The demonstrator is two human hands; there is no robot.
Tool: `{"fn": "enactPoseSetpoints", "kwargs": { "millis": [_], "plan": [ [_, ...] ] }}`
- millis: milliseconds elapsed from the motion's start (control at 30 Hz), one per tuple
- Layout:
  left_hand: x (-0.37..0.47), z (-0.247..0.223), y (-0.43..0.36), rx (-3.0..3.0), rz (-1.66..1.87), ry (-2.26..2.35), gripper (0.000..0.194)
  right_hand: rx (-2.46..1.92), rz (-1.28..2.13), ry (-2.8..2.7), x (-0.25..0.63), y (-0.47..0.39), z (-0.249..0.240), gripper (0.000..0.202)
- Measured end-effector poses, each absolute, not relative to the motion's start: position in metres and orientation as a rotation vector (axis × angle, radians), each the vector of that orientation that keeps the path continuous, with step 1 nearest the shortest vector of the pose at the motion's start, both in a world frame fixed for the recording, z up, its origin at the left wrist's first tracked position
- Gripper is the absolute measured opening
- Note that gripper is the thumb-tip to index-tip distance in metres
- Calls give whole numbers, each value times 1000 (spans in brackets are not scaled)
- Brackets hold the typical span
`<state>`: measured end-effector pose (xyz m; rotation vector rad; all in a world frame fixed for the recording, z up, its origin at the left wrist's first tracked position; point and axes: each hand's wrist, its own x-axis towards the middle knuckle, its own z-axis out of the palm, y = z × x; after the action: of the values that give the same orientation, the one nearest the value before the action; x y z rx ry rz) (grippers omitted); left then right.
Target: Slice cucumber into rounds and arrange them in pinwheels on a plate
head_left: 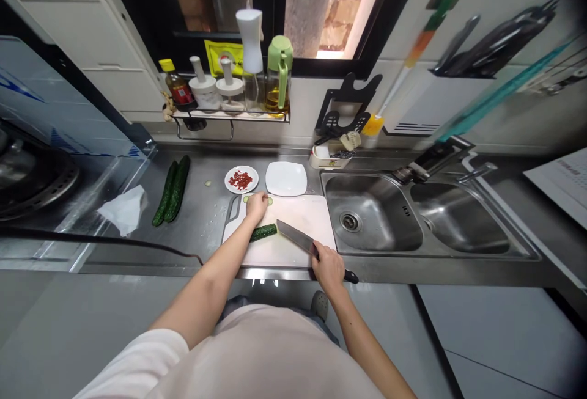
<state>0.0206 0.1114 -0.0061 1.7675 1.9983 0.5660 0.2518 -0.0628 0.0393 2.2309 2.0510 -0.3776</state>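
Note:
A cut length of cucumber lies on the white cutting board, partly behind my left forearm. My left hand is at the board's far edge with its fingers curled down among a few pale cucumber slices. Whatever is between those fingers is hidden. In my right hand is the handle of a kitchen knife. Its blade slants left over the board, the tip close to the cucumber's cut end.
Beyond the board are a plate of chopped red pieces and a white square plate. Two whole cucumbers lie left, near a crumpled white tissue. A double sink is right; a rack of bottles hangs above.

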Motion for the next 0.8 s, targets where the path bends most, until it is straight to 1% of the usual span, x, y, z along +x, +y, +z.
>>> {"fn": "enactPoseSetpoints", "kwargs": {
  "millis": [300, 500, 667, 800],
  "plan": [
    [22, -4, 109, 1953, 452, 2003, 28, 2259, -411, 2071, 251, -61, 38, 44],
    [19, -4, 106, 1851, 563, 2005, 25, 2315, -459, 2055, 250, -58, 40, 42],
    [9, 1, 85, 1775, 706, 1979, 21, 2399, -636, 1934, 248, -55, 43, 34],
    [-6, 12, 52, 1793, 630, 1838, 23, 2396, -740, 1862, 247, -49, 48, 37]
  ]
}}
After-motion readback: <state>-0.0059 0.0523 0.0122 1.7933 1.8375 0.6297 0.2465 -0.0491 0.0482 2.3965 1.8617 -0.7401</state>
